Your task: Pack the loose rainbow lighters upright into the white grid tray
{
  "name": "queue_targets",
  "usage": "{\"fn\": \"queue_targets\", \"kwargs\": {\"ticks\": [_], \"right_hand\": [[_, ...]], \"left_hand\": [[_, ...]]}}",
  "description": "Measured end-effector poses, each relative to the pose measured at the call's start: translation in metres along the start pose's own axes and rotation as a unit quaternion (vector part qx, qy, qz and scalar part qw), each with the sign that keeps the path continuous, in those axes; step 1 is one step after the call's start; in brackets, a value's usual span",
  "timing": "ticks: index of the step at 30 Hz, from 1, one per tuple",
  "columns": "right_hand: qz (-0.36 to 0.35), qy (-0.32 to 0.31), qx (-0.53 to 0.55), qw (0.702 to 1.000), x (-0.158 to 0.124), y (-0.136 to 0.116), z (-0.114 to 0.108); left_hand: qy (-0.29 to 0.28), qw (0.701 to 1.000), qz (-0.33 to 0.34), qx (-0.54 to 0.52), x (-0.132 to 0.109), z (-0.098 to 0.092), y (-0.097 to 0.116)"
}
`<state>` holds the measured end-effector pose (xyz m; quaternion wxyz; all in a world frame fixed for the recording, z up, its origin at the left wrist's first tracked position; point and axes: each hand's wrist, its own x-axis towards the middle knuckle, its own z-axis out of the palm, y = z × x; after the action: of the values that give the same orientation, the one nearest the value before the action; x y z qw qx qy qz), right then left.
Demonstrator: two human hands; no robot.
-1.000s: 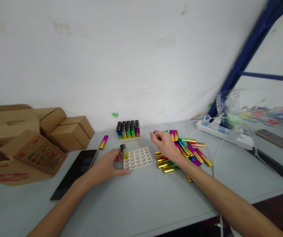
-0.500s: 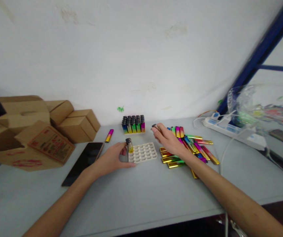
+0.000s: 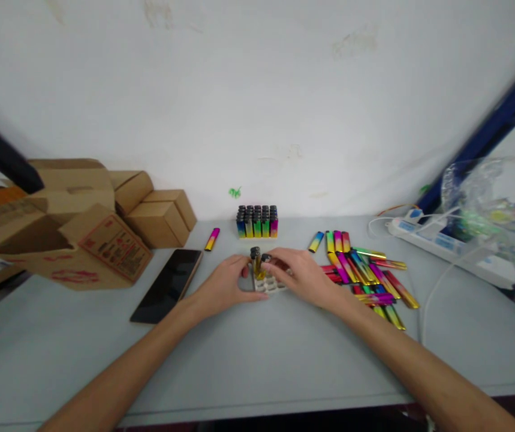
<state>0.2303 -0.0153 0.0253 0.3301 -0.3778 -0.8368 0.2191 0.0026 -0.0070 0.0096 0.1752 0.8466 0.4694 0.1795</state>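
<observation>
A white tray point(image 3: 264, 287) with rows of oval slots lies on the table. My left hand point(image 3: 223, 281) holds its left side, thumb along the near edge and fingers at the far-left corner. Yellow lighters with black tops point(image 3: 254, 257) stand upright in the tray's left slots. Over the tray, my right hand point(image 3: 304, 276) pinches another lighter point(image 3: 266, 258) by its black top, beside the standing ones. My right fingers cover part of the tray and most of that lighter. Shiny multicoloured lighter sleeves point(image 3: 365, 270) lie in a loose pile right of my right hand.
A block of upright lighters point(image 3: 257, 223) stands near the wall. One pink-yellow sleeve point(image 3: 212, 239) lies left of it. A dark phone-like slab point(image 3: 167, 287), an open cardboard box point(image 3: 104, 252) and smaller boxes point(image 3: 160, 219) are at left. A white power strip point(image 3: 455, 246) lies at right.
My right hand has come left and down from beside the sleeve pile to the tray, bringing the lighter next to the one standing there. The camera view has shifted slightly.
</observation>
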Motion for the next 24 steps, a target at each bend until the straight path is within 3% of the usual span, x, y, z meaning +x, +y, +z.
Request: {"fn": "queue_targets", "kwargs": {"ticks": [5,10,17,21,24], "right_hand": [[-0.045,-0.059,-0.048,0.996,0.003,0.007,0.000],[-0.051,-0.124,-0.136,0.982,0.009,-0.006,0.000],[-0.038,-0.132,-0.282,0.949,0.018,-0.017,0.005],[-0.036,-0.142,-0.287,0.947,0.019,-0.012,0.010],[-0.033,-0.140,-0.268,0.953,0.015,-0.008,0.001]], "left_hand": [[0.007,1.000,0.009,0.000,0.000,0.004,-0.003],[0.019,1.000,0.017,-0.009,0.001,0.006,-0.004],[0.032,0.999,0.018,-0.032,0.000,0.006,-0.003],[0.022,0.999,0.027,-0.021,-0.001,0.005,-0.002],[0.011,1.000,0.028,0.001,-0.001,0.004,-0.002]]}}
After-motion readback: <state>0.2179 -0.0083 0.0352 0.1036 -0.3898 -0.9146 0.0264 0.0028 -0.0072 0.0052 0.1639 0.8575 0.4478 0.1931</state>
